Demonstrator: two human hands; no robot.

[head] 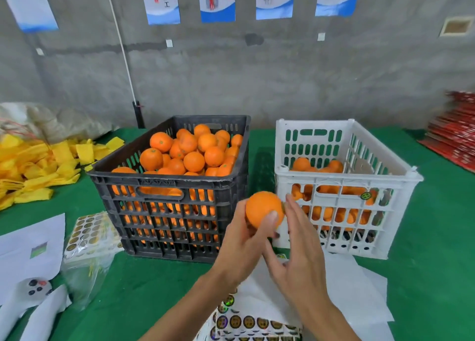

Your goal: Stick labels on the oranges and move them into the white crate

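Nearest: sheet of round gold-and-black sticker labels (257, 324), below both wrists on green felt tabletop (424, 250). Above: left hand (241, 245) gripping round orange fruit (263, 209); right hand (300, 248), fingers straight, pressing its right flank. Beyond right fingertips, nearer that hand: slotted white plastic crate (344, 183), part-filled; left of it, full black plastic crate (169, 186); grey concrete wall (282, 78) behind.

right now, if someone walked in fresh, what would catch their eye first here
Most likely the black crate left of centre on the green table, heaped with oranges. Next, the single orange held up in front by the left hand, with the right hand laid against its right side. Right of it stands the white crate, partly filled with oranges.
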